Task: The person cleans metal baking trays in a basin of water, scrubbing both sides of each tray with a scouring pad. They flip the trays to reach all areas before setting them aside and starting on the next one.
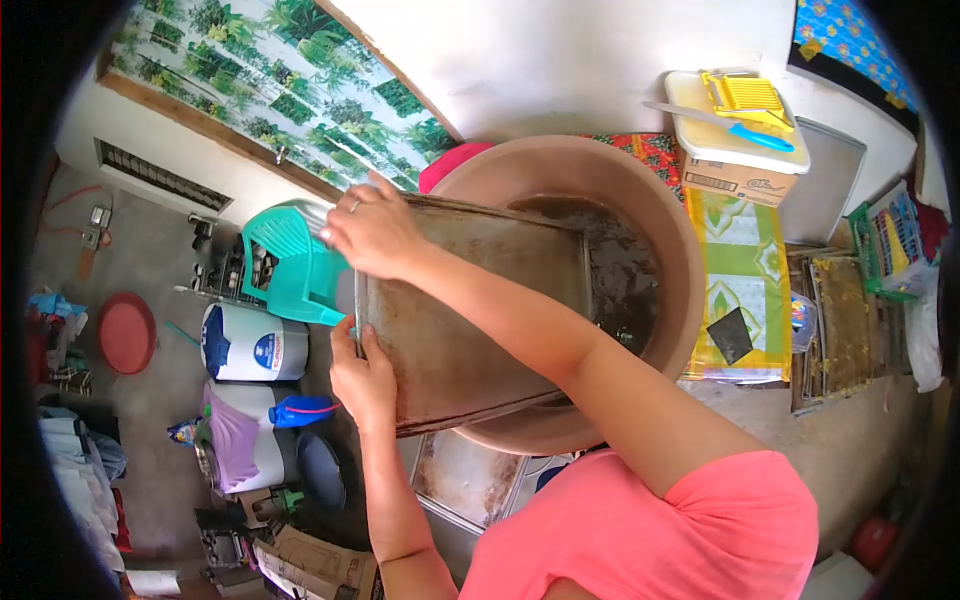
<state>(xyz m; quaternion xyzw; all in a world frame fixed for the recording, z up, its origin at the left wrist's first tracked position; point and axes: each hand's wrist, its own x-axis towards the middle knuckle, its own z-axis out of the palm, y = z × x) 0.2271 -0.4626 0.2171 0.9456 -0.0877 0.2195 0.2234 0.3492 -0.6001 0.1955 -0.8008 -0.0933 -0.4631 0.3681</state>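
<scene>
The left hand [363, 385] is clamping the tray's [450, 355] left edge, apparently steadying it, while the right hand [378, 232] is bending over its upper-left corner; whether that grip is closing on anything, I cannot tell. Mid-frame, the tray is overhanging the tub [650, 200], probably keeping drips above its dark water [625, 290].

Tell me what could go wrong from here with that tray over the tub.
The tray might slip from the left hand at its edge and splash the dark water in the tub. Separately, the knife lies with its blade tip jutting past the container lid, so a passing arm could catch it.
</scene>
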